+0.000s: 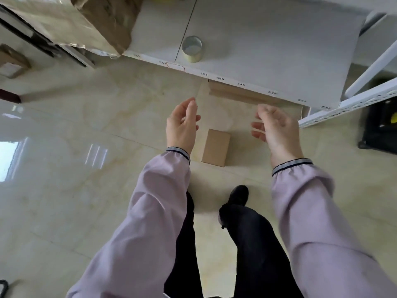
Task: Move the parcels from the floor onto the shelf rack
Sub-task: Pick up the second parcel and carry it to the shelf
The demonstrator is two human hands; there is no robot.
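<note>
A small brown cardboard parcel lies on the glossy tiled floor just in front of the white shelf rack. My left hand hovers to its left, fingers apart, holding nothing. My right hand hovers to its right, fingers curled loosely and apart, also empty. Both hands are above the parcel, not touching it. A second brown parcel pokes out from under the shelf's front edge. A large tape-wrapped parcel sits on the shelf at the top left.
A roll of clear tape stands on the shelf board, which carries number labels along its front edge. A black object rests on the floor at the right beside the rack's white frame. My dark-trousered legs and a shoe are below.
</note>
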